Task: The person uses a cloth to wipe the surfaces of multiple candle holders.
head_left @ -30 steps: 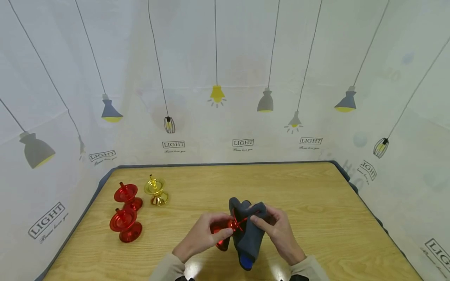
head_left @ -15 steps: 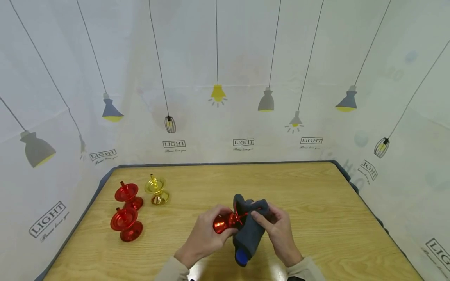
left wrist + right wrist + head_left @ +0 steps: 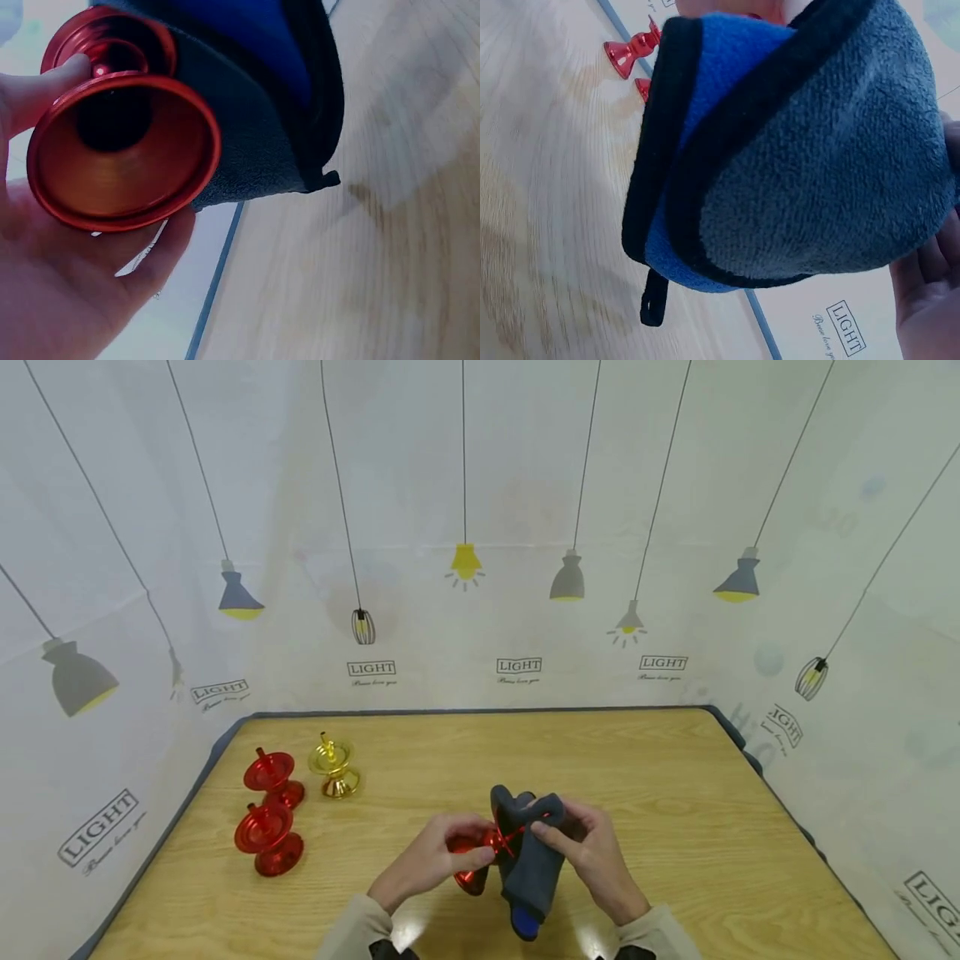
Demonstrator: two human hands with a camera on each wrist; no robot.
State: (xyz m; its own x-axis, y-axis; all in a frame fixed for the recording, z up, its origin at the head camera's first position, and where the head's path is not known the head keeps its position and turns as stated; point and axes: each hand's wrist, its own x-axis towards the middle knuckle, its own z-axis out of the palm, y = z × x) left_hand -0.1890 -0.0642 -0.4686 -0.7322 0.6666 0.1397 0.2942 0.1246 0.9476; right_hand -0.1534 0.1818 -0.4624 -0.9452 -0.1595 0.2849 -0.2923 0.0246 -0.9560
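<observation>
My left hand (image 3: 429, 862) grips a shiny red metal candle holder (image 3: 471, 882) around its narrow stem, tilted on its side. In the left wrist view the hollow underside of its round foot (image 3: 124, 199) faces the camera. A folded grey cloth (image 3: 534, 870) with a blue inner side and dark edging wraps against the holder's dish. My right hand (image 3: 602, 863) pinches that cloth between thumb and fingers at the dish rim. Cloth covers most of the dish. In the right wrist view the cloth (image 3: 825, 172) hides most of the fingers, and a small black loop hangs from its corner.
At the left of the wooden table (image 3: 637, 760) stand two more red candle holders (image 3: 279, 856), (image 3: 283, 795) and a gold one (image 3: 341, 783). White sheeting (image 3: 420, 693) printed with lamps rises behind the table and along its sides.
Half a second ago the candle holder was turned with its foot raised to the left; now the foot points down again. The left hand rotated with it, and the cloth shifted slightly along the dish.
</observation>
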